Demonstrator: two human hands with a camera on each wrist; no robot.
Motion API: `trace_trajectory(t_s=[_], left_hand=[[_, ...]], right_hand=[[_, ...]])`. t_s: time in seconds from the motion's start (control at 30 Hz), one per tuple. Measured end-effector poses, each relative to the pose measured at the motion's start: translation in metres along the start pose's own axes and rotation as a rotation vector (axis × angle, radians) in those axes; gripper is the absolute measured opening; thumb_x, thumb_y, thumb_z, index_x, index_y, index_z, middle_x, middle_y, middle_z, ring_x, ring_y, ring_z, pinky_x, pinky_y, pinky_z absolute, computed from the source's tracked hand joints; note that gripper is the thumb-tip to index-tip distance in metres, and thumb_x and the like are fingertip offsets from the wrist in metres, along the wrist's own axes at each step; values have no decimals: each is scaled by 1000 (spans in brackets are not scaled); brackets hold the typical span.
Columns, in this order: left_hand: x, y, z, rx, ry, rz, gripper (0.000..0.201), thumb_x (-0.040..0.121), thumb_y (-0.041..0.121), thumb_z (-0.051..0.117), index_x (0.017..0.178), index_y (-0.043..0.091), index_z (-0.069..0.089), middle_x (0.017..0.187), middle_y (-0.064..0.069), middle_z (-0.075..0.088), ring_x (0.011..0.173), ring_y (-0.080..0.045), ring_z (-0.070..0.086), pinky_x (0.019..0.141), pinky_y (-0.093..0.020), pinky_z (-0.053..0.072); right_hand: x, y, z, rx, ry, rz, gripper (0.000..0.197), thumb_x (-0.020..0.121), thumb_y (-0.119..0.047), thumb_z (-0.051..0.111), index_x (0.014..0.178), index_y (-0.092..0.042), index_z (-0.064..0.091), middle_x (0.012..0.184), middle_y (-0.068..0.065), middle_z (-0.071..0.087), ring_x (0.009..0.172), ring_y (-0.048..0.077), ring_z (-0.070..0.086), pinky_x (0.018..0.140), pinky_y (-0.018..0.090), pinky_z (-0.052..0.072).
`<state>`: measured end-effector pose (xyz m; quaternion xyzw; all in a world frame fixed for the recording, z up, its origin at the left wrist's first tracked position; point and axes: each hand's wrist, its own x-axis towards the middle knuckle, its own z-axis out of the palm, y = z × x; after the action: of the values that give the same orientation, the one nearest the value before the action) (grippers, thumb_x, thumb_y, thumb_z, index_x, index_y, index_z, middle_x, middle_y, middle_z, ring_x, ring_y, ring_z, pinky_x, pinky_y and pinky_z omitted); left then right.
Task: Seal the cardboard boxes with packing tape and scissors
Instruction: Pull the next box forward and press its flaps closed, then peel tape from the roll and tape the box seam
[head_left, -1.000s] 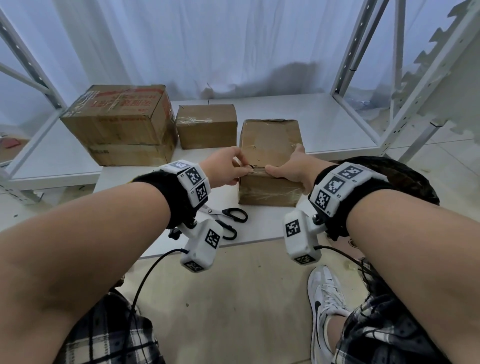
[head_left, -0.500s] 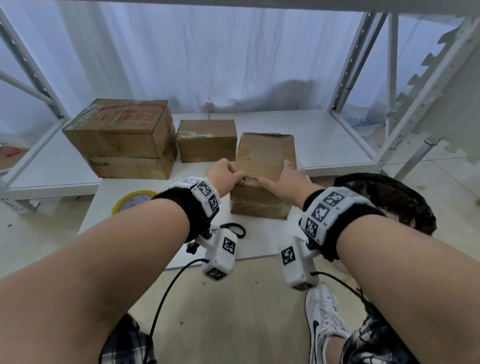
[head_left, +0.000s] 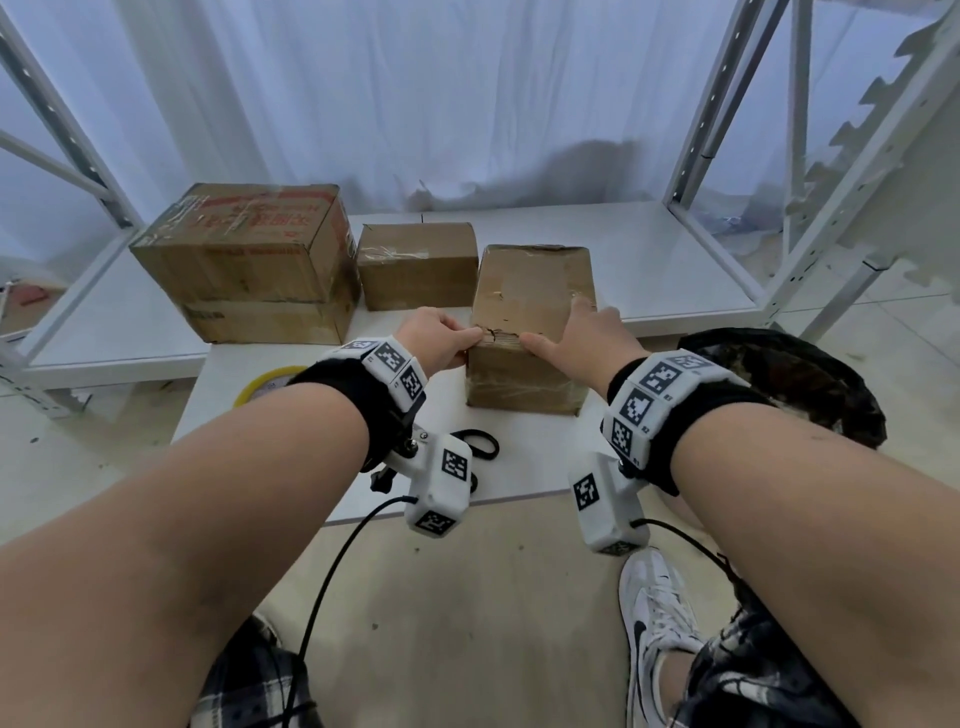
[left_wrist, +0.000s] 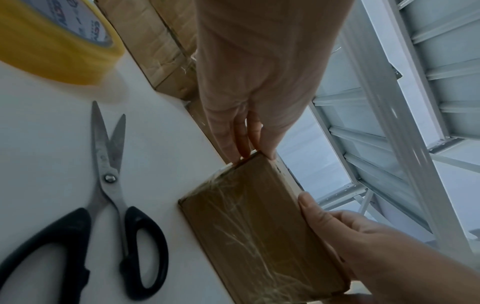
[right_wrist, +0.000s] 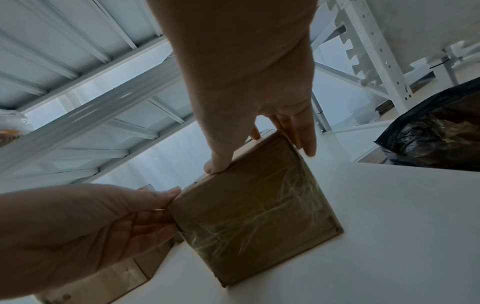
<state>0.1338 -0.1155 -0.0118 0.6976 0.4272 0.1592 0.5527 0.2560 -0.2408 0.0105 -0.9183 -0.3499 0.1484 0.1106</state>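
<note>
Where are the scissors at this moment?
The scissors lie on the white table, left of the held box, with the yellow tape roll beyond them.

Matt cardboard box (head_left: 530, 291) — glossy tape-wrapped front

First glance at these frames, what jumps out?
Both hands meet on the small cardboard box at the front of the white table: the left hand pinches its near top edge, the right hand lies flat on top. Black-handled scissors and a yellow tape roll lie untouched to its left.
</note>
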Motion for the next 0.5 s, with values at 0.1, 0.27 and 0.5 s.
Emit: trace_trajectory(t_s=[0.1,0.27,0.5], left_hand=[[-1,3,0,73,15,22,23,91,21,64,74,12,52,81,-7,61,74,-16,60,85,-34,56],[-11,8,-22,298,37,135,26,99,27,51,107,3,57,98,-11,63,88,-21,60,87,-38,54],[-34,-26,-102,796,134,155,27,96,29,54,113,8,56,109,-9,60,95,-23,55,82,-33,45]], right_hand=[[-2,-6,-2,-142,85,-13,85,85,-67,50,144,-9,28,140,20,31,129,34,33,102,44,37],[-2,-25,-7,-165,179,-205,54,92,-41,53,136,-12,39,143,18,32,133,35,30,107,47,31],[-7,-74,12,-94,81,-485,39,93,-25,47,131,-16,47,136,13,41,127,30,38,106,42,35]])
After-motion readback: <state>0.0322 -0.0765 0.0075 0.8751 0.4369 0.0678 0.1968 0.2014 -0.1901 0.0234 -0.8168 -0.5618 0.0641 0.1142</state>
